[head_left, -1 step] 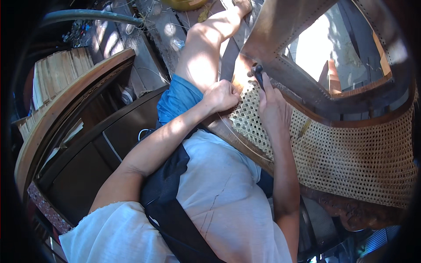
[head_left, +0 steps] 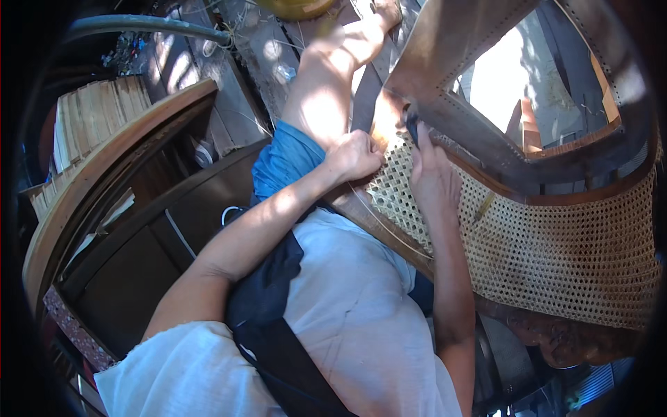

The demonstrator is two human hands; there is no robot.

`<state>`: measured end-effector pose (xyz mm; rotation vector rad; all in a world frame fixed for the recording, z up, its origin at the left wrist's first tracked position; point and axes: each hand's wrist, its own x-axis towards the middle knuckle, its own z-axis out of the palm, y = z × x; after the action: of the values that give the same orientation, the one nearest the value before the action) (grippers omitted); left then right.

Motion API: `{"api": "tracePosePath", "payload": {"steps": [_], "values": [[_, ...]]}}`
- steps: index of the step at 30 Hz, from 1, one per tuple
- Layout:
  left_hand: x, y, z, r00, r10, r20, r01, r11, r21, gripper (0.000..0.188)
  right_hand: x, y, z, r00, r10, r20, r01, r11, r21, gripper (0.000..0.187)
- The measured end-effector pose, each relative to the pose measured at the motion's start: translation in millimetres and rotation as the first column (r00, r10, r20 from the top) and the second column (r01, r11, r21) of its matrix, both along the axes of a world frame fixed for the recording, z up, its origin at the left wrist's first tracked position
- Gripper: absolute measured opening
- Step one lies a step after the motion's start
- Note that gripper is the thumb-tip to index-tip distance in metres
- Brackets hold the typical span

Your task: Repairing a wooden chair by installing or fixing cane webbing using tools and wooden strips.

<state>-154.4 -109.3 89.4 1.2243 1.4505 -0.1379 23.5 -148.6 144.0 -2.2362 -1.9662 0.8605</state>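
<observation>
My left hand [head_left: 355,154] is closed at the edge of the woven cane panel [head_left: 556,250], by the wooden frame; what its fingers pinch is hidden. A thin cane strand [head_left: 389,228] runs from beside that hand along the lower rail. My right hand [head_left: 435,170] lies over the panel, wrapped round a small dark hammer [head_left: 412,124]. The hammer's head is blurred and sits just above the frame corner, a little beyond my left hand.
A brown wooden frame with a row of small holes [head_left: 479,59] rises at the upper right. At left stand a curved wooden piece [head_left: 125,135] and a dark panelled piece [head_left: 132,278]. A yellow basin [head_left: 295,5] sits on the plank floor at the top, past my bare leg [head_left: 319,97].
The hammer has tilted and blurred slightly, its head shifting a little. Both hands stay in nearly the same places, and the whole view has shifted a touch.
</observation>
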Motion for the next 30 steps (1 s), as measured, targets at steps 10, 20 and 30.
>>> {"api": "tracePosePath", "payload": {"steps": [10,20,30], "values": [[-16.7,13.1,-2.6,0.824,0.372,0.427,-0.361,0.926,-0.11,0.032,8.5,-74.1,76.0,0.891,-0.3,-0.34,0.316,0.949,-0.01,0.038],[41.9,-0.2,89.4,0.081,0.855,0.512,0.321,0.464,-0.826,0.089,-23.1,-334.0,72.6,0.865,-0.479,-0.148,0.444,0.869,-0.217,0.035],[61.3,-41.6,97.3,0.127,0.853,0.507,0.287,0.458,-0.842,0.098,-8.6,-218.9,116.2,0.859,-0.406,-0.312,0.506,0.769,0.39,0.017]]}}
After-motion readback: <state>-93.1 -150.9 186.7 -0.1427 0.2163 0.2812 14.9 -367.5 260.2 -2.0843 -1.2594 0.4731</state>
